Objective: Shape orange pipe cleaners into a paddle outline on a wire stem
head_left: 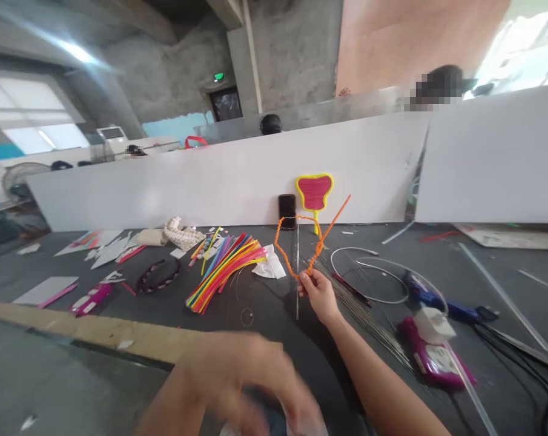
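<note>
Frame [320, 246] of orange twists — near end pinched in my right hand [320, 295]; my left hand [237, 366], nearer and blurred, curves, thumb and fingers apart.

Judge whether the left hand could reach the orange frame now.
Probably yes: the right hand pinches only the bottom of the orange frame; its left side looks free for the left hand.

Loop frame [320, 246]: twisted orange, like a rope, in the right fingers [307, 282].
Straight stem [336, 215]: one even orange, rising above the fingers.
Small paddle [315, 192]: dark pink middle, bright yellow border, beyond the fingers.
Stem bundle [231, 268]: stripes of red, yellow, blue and purple, left of the fingers.
Phone [287, 206]: black, beyond the fingers.
Table [265, 306]: dark grey.
Power strip [437, 363]: magenta with white parts, right of the fingers.
</note>
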`<state>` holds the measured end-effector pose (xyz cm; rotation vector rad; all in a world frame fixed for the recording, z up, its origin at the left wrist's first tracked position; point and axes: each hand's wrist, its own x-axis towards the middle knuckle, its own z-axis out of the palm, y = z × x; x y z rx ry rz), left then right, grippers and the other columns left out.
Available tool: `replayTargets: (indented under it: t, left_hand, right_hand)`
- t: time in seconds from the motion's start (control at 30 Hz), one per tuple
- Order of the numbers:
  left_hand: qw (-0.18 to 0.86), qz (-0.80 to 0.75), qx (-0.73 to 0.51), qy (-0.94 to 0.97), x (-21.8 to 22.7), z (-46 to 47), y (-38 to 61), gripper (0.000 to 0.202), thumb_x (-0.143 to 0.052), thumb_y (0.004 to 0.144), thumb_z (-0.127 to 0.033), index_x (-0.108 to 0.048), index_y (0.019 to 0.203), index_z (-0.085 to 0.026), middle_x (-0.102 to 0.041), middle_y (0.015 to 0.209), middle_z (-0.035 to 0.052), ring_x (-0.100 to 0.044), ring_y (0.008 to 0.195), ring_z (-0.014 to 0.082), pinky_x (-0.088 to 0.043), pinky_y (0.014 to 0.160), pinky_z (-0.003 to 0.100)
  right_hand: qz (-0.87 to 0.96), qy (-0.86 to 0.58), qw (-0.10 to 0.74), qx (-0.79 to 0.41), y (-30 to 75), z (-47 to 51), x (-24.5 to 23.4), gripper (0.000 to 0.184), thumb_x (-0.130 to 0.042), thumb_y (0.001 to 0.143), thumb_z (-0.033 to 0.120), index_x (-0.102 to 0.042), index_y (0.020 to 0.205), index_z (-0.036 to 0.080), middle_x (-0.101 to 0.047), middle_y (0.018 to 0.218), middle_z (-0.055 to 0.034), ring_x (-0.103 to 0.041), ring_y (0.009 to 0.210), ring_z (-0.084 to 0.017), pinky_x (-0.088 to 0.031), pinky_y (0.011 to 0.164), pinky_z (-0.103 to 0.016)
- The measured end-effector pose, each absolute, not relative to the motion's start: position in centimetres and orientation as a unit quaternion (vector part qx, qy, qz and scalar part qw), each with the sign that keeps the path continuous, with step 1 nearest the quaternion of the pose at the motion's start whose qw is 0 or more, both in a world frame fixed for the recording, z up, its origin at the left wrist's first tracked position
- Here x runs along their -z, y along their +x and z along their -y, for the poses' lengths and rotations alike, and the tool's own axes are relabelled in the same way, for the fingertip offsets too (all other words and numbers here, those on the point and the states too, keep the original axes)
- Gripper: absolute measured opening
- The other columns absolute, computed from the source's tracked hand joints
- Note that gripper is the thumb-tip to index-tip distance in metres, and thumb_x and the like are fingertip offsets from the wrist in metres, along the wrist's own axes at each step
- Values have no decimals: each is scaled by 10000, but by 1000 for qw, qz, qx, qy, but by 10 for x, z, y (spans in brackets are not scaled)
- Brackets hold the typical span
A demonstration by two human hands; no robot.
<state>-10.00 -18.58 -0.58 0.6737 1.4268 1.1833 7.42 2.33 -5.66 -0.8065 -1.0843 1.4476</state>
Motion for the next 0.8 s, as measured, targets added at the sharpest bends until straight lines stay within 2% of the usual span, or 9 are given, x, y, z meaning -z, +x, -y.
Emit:
replayTargets:
  t: [0.07,0.13,0.27,0.4,0.5,0.57,0.67,0.73,0.8]
  left_hand:
    - [608,-549,-429,381,-15,102,-105,360,-815,563,-244,-690,897,-200,-666,949,99,-609,985,291,-495,782,358]
    - [628,-461,-426,461,-23,38,-101,346,-780,627,-264,-682,945,-170,-648,1021,127,-590,1028,260,-460,860,342]
    - [688,-357,-484,405,-3,-8,-84,487,-788,615,-334,-641,1058,-193,-592,1162,131,-595,1007,239,-465,847,335]
    - [731,-300,-484,376,21,-4,-73,652,-757,623,-424,-547,1213,-241,-559,1246,150,-631,731,190,-495,570,291]
    - [741,-301,-477,366,24,1,-74,724,-756,627,-387,-473,1284,-281,-541,1285,141,-635,887,268,-480,507,264]
    - [744,-295,-476,366,24,2,-76,703,-754,640,-313,-475,1284,-274,-526,1309,130,-565,1079,319,-498,554,272]
    - [739,-280,-496,360,26,1,-79,606,-729,675,-214,-521,1244,-237,-549,1289,118,-481,1206,305,-501,770,330]
    - [730,-277,-517,351,28,0,-80,542,-708,698,-169,-550,1214,-227,-585,1248,107,-484,1211,271,-434,917,356]
    - [732,-274,-517,349,29,-1,-81,519,-696,707,-140,-564,1200,-233,-603,1224,99,-508,1189,261,-387,979,387]
  right_hand:
    - [453,-336,554,-612,73,-23,54,329,-663,696,511,-560,712,199,-572,638,11,-518,515,-115,-453,474,-243]
    - [453,-331,555,-614,72,-23,51,320,-660,706,504,-557,716,201,-569,635,16,-519,512,-113,-449,470,-240]
    - [464,-321,542,-623,68,-19,49,302,-645,732,493,-557,719,203,-542,586,28,-509,499,-111,-445,476,-241]
    - [488,-299,499,-651,61,-11,49,290,-627,757,482,-559,708,204,-534,544,34,-488,472,-106,-429,464,-239]
    - [497,-293,465,-672,56,-2,49,276,-609,777,475,-566,727,206,-533,539,39,-479,456,-99,-420,451,-231]
    - [510,-296,431,-683,56,0,49,286,-600,781,483,-574,727,203,-542,546,35,-485,455,-99,-418,444,-230]
    - [542,-321,384,-675,65,-6,49,342,-606,764,511,-594,677,181,-572,574,9,-488,453,-97,-389,418,-219]
    - [521,-355,416,-656,74,-15,48,373,-594,769,526,-606,661,169,-571,575,0,-459,438,-84,-352,401,-208]
    - [444,-377,499,-642,83,-23,46,347,-593,776,514,-613,705,175,-561,592,7,-428,438,-72,-338,401,-201]
